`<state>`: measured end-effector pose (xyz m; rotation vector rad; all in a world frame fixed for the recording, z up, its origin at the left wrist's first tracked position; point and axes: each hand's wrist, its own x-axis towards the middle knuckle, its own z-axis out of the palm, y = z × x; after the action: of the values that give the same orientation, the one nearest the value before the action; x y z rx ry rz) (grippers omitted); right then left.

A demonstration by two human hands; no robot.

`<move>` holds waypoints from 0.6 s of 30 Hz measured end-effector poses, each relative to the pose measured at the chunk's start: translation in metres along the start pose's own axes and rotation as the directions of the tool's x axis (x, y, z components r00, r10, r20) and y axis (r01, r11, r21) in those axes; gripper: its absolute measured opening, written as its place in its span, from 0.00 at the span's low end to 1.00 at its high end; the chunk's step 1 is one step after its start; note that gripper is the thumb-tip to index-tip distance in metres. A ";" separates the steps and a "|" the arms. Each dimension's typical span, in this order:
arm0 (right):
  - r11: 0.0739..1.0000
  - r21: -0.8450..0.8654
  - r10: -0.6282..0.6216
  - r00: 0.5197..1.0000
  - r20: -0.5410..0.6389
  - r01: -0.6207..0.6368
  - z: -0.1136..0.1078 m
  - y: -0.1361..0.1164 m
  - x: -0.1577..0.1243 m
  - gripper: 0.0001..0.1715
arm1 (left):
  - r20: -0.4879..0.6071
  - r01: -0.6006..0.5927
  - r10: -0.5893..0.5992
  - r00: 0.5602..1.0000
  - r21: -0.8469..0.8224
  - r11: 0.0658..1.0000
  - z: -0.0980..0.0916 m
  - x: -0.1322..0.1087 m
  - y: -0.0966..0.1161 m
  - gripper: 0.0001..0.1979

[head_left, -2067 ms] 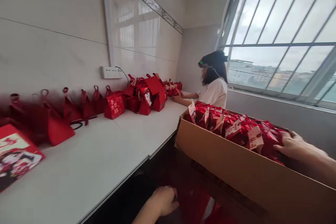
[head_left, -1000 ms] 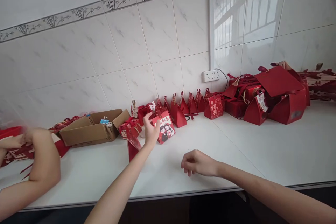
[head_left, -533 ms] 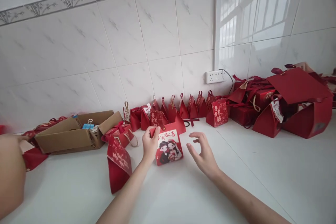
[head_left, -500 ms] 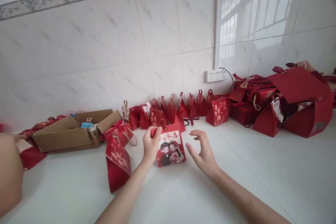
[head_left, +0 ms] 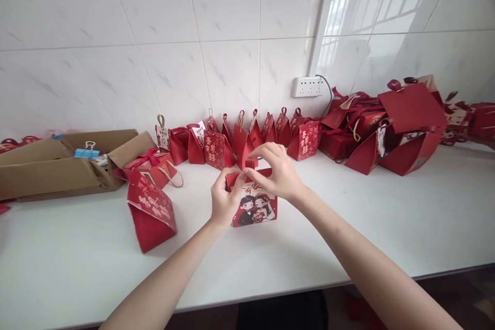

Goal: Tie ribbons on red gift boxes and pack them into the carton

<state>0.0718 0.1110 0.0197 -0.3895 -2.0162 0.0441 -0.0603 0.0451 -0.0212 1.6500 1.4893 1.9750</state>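
Observation:
A small red paper gift box [head_left: 254, 209] with a cartoon bride and groom on its front stands upright on the white table in front of me. My left hand [head_left: 226, 193] grips its upper left edge, thumb in front. Over the top of the box curves my right hand [head_left: 276, 172], its thumb and fingertips closing around the red flap there, close to my left thumb. The right fingers partly cover the printed lettering. Left of my hands stands a triangular red gift box [head_left: 151, 214] with pale lettering, touched by neither hand.
Several small red boxes with ribbon loops [head_left: 283, 128] line the tiled wall. At left are a brown cardboard box [head_left: 58, 178] with a blue binder clip [head_left: 87, 151] and a red box with rope handle [head_left: 152, 167]. Larger red boxes [head_left: 410, 108] pile up at right, near a power strip [head_left: 308, 87].
My right hand has moved left from beside the gift box onto its top. The left hand keeps its grip. The view has shifted and tilted down, and another person's arm at left is out of view.

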 end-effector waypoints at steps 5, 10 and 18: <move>0.978 0.193 0.078 0.997 0.029 -0.082 0.005 -0.006 0.010 0.09 | -0.033 -0.153 0.155 0.987 0.053 0.987 -0.002 0.001 -0.003 0.07; 0.761 0.556 0.333 0.937 0.108 -0.335 0.008 -0.003 0.003 0.15 | 0.021 -0.207 0.206 0.978 0.094 0.974 -0.003 0.001 -0.003 0.05; 0.715 0.583 0.467 0.884 0.010 -0.385 0.011 -0.004 -0.006 0.16 | 0.055 -0.125 0.121 0.991 0.082 0.989 0.000 0.000 -0.001 0.08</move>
<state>0.0638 0.1065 0.0105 -0.4451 -1.6296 0.8787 -0.0607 0.0460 -0.0219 1.8544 1.5075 1.9403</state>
